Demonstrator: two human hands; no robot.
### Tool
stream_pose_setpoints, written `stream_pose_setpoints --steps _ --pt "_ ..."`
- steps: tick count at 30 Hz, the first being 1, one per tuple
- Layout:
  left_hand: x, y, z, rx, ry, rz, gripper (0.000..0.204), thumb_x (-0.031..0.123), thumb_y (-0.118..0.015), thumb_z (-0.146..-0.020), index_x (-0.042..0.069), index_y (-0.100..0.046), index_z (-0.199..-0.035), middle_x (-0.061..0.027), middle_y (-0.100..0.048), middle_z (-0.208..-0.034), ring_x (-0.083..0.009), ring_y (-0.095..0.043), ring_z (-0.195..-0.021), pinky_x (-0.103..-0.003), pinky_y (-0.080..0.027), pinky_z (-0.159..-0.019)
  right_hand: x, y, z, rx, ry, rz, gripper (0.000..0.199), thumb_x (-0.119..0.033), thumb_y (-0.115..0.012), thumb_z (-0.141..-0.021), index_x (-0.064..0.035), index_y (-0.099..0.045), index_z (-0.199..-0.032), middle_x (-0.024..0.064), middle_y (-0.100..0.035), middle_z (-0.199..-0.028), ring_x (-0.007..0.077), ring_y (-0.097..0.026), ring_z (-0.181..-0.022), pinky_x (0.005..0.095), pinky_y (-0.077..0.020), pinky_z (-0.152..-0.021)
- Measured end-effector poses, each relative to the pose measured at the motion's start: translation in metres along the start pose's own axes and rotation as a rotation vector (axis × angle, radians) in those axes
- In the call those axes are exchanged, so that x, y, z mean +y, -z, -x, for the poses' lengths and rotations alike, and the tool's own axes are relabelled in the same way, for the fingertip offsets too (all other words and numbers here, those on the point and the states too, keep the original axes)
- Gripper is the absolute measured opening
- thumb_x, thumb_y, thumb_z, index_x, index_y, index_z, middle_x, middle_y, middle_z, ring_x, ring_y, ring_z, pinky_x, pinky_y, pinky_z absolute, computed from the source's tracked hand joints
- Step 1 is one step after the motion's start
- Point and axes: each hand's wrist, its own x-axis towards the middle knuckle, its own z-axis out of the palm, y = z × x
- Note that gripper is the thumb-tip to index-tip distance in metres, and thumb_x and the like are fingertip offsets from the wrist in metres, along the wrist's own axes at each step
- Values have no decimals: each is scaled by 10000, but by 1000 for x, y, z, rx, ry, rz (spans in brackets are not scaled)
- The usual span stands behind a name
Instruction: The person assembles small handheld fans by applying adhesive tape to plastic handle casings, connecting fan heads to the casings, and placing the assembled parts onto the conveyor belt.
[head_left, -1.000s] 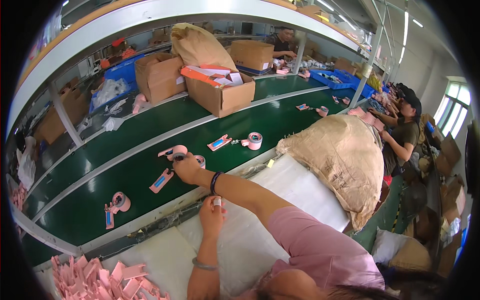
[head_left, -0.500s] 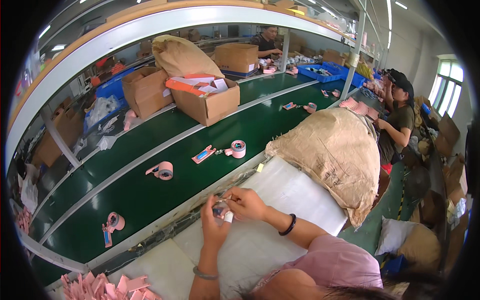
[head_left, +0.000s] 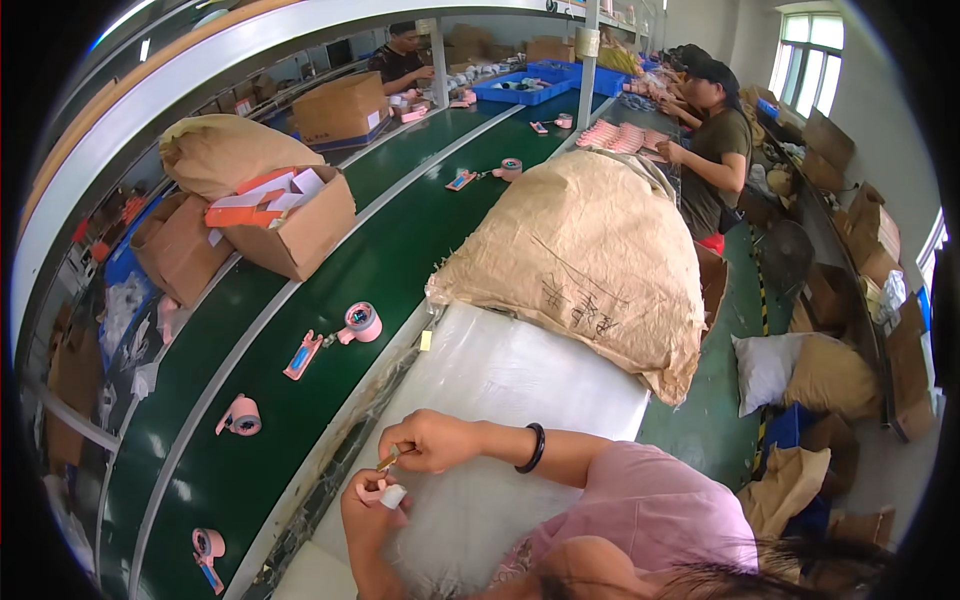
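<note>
Green belt [head_left: 300, 420] runs past the hands on their left, and a white covered table [head_left: 540, 370] lies under and to the right of them. Thumb and finger of the right hand [head_left: 432, 441] pinch a small tan piece [head_left: 388, 462]. It sits between the two hands, just above the left one. Its long side slants, with the low end to the left, toward the left hand, and the high end going into the right fingers. Curled around a pink piece [head_left: 372, 494] is the left hand [head_left: 364, 512]. Fingers and a white finger cover [head_left: 393, 496] hide much of the pink piece, so I cannot tell which way it points. The tan piece is tiny, and its far end is tucked under the fingers. Ahead of the grip, a bit left, a round pink gadget [head_left: 361, 323] lies on the belt beside a flat pink part [head_left: 303, 356] with a blue strip. Past the grip, up and right, a big brown sack [head_left: 580, 270] has dark handwriting on it. Marks on a cardboard box [head_left: 340, 108] farther off are too small to read.
</note>
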Motion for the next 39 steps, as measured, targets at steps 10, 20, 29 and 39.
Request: stream_pose_setpoints --steps 10,20,29,39 --pt "-6 2 -7 240 -76 120 323 -26 -567 -794 53 -435 -1077 -79 -516 -897 -142 -549 -571 -282 -504 -485 4 -17 -2 248 218 502 208 -85 -640 -730 -106 -597 -933 65 -615 -719 270 -601 -731 388 -460 -781" --pt "-10 5 -10 284 -48 106 295 222 -479 -934 16 -473 -1146 -67 -548 -846 -104 -500 -542 -262 -443 -437 -1 -19 -6 359 295 564 184 -66 -662 -732 -107 -632 -909 41 -586 -735 240 -573 -682 351 -462 -695" --pt "-15 -2 -11 361 -151 111 353 331 -427 -971 20 -524 -1105 -65 -567 -824 -104 -509 -544 -258 -458 -453 1 -25 -6 330 346 538 190 -72 -671 -754 -86 -630 -939 39 -614 -802 228 -601 -758 343 -471 -719" --pt "-12 -2 -9 287 -55 270 288 247 -447 -952 41 -526 -1139 -63 -567 -776 -124 -526 -516 -283 -479 -418 0 -25 -6 368 376 579 192 -81 -703 -735 -78 -658 -922 39 -621 -813 206 -603 -767 332 -472 -719"
